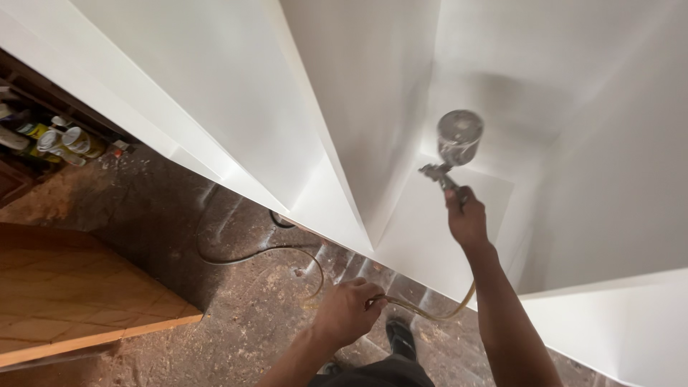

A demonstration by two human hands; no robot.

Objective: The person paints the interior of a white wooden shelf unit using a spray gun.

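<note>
My right hand (pixel 466 221) grips the spray gun (pixel 453 147) raised inside the white cabinet (pixel 236 93), left hand (pixel 349 309) closed around its air hose (pixel 430 312) low over the dusty floor (pixel 236 337).

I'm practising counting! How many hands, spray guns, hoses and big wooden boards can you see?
Hands: 2, the right hand holding the spray gun and the left hand holding the hose
Spray guns: 1, the spray gun with its cup on top
Hoses: 1, the hose looping over the floor
Wooden boards: 1, the wooden board at the left
Total: 5
</note>
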